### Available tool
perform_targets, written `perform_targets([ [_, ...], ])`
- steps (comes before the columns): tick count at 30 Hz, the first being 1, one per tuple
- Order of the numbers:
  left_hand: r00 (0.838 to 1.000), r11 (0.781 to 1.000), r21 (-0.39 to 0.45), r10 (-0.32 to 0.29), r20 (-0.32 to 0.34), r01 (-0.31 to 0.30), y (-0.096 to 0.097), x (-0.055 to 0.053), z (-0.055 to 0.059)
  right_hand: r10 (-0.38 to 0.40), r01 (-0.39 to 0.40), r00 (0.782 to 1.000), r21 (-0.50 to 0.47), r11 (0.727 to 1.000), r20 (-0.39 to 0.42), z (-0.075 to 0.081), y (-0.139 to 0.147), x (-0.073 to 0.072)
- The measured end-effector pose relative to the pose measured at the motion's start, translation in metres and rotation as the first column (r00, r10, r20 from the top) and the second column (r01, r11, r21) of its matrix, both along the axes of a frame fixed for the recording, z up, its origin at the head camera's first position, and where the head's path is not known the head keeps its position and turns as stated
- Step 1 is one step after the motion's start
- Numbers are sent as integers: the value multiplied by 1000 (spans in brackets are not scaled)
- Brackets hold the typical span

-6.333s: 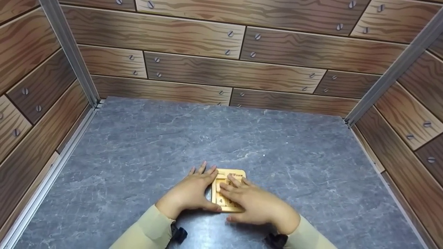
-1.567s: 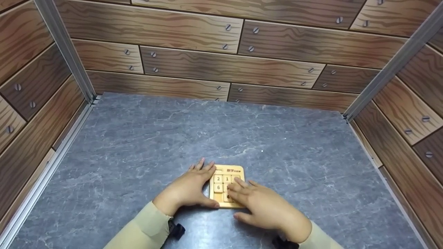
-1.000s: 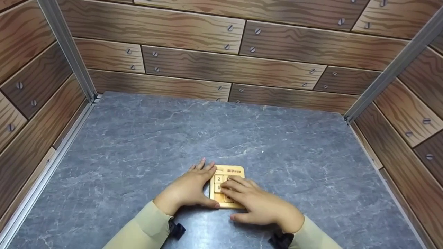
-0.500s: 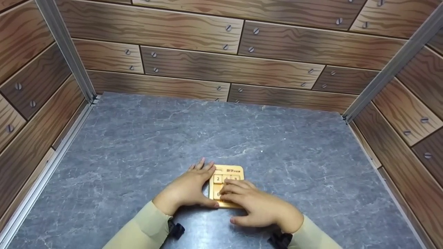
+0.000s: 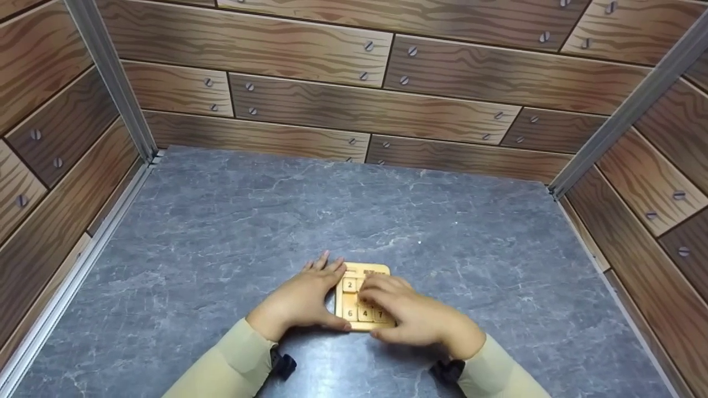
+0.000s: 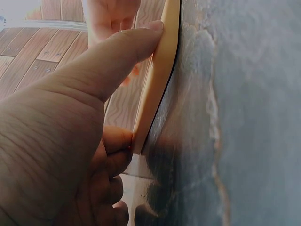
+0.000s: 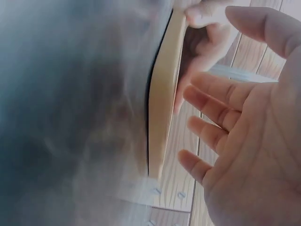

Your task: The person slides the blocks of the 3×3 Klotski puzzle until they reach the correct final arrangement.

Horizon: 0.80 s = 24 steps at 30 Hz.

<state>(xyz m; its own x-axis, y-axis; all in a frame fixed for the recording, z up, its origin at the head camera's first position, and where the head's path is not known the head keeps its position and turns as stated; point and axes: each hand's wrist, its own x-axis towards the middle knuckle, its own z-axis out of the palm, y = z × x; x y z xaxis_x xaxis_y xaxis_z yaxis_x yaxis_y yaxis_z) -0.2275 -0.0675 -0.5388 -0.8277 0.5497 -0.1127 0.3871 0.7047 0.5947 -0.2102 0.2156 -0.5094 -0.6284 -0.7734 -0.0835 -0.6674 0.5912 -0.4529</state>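
A wooden number slide puzzle (image 5: 365,327) lies flat on the table, its numbered tiles inside a pale frame. My left hand (image 5: 301,305) holds it at the left side, fingertips at the far corner and thumb on the near edge. In the left wrist view the thumb (image 6: 153,27) presses the puzzle's side. My right hand (image 5: 423,318) is over the right part, fingers loosely bent above the tiles; in the right wrist view these fingers (image 7: 211,103) hold nothing. The 2, 6, 4 and 7 tiles show, with a bare slot at middle left. The right hand hides other tiles.
A grey marbled table (image 5: 310,215) surrounds the puzzle. Wood-patterned panels (image 5: 310,105) stand at the back and both sides, with metal posts (image 5: 110,83) at the corners. A dark strap (image 5: 284,366) sits by the left wrist.
The 6 tile has slid down the left column to the bottom row, leaving the middle-left slot bare. My right hand has shifted over the tiles; my left hand stays in place.
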Motion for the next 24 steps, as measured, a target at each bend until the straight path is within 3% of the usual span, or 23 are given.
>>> perform_targets([
  [6,1000,1000,-1,2,-1,-2,0,-1,1,-60,58,997,59,997,40,-3,-1,-12],
  [13,1000,1000,0,-3,-1,3,1,-1,2,-60,56,997,89,994,41,-5,-2,-11],
  [24,1000,1000,1,1,2,-1,-1,-1,-1,33,-34,999,55,998,12,1,-3,-9],
])
